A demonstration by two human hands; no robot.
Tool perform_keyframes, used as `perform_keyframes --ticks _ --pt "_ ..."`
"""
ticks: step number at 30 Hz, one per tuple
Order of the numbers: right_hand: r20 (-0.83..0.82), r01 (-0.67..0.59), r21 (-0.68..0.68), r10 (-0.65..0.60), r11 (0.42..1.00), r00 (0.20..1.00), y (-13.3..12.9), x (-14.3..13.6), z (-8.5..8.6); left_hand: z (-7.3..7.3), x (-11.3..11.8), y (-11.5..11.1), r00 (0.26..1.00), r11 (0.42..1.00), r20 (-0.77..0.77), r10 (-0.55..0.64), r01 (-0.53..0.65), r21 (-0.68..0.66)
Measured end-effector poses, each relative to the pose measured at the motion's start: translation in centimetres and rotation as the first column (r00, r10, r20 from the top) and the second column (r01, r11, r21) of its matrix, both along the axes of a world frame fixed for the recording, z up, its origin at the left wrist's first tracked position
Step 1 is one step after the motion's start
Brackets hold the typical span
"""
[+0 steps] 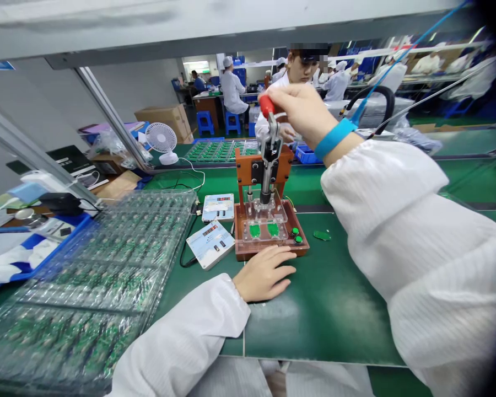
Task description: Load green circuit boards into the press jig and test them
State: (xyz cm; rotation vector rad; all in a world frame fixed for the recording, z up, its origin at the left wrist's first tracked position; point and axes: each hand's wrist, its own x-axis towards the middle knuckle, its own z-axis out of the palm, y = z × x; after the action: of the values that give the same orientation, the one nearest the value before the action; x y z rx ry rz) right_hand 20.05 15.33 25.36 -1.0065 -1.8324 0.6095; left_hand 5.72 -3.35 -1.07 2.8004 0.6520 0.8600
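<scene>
A brown test fixture [242, 251] with a metal toggle clamp [268, 149] stands in the middle of the bench. Raised at its top, my right hand [303, 110] is wrapped round the red lever handle [266, 106]. Two green circuit boards [273, 229] sit side by side in the fixture's clear plate, below the raised pressing plate. My left hand [267, 274] lies with fingers spread at the fixture's front edge and holds nothing. Two green buttons [298, 240] are on the fixture's right side. To its right, a small green board [322, 235] lies on the mat.
Clear trays of green boards [107, 259] fill the left side. Two white counter boxes [210, 243] with cables sit left of the fixture. Behind are a small white fan [162, 140], a blue bin [306, 155] and a person in white. A blue cord runs from my right wristband.
</scene>
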Motion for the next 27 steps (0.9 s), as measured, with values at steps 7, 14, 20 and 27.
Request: perform_keyframes --ticks 7,14,20,27 --pt "-0.035 -0.037 0.586 0.070 0.809 0.997 -12.3 0.3 -2.5 -0.2 0.2 0.0 1.000 1.000 -0.013 0.015 -0.015 -0.010" --pt "-0.069 0.058 0.566 -0.022 0.822 0.997 -15.9 0.2 -9.9 -0.3 0.3 -0.1 0.999 0.999 -0.034 0.029 -0.030 -0.016" --pt "-0.107 -0.048 0.542 0.126 0.839 0.986 -15.0 0.1 -13.7 0.0 0.3 -0.1 1.000 0.999 -0.011 0.029 -0.029 -0.020" --pt "-0.266 -0.057 0.498 0.215 0.865 0.940 -14.7 -0.9 -15.4 0.4 0.5 -0.3 0.999 0.991 0.041 -0.013 0.018 -0.134"
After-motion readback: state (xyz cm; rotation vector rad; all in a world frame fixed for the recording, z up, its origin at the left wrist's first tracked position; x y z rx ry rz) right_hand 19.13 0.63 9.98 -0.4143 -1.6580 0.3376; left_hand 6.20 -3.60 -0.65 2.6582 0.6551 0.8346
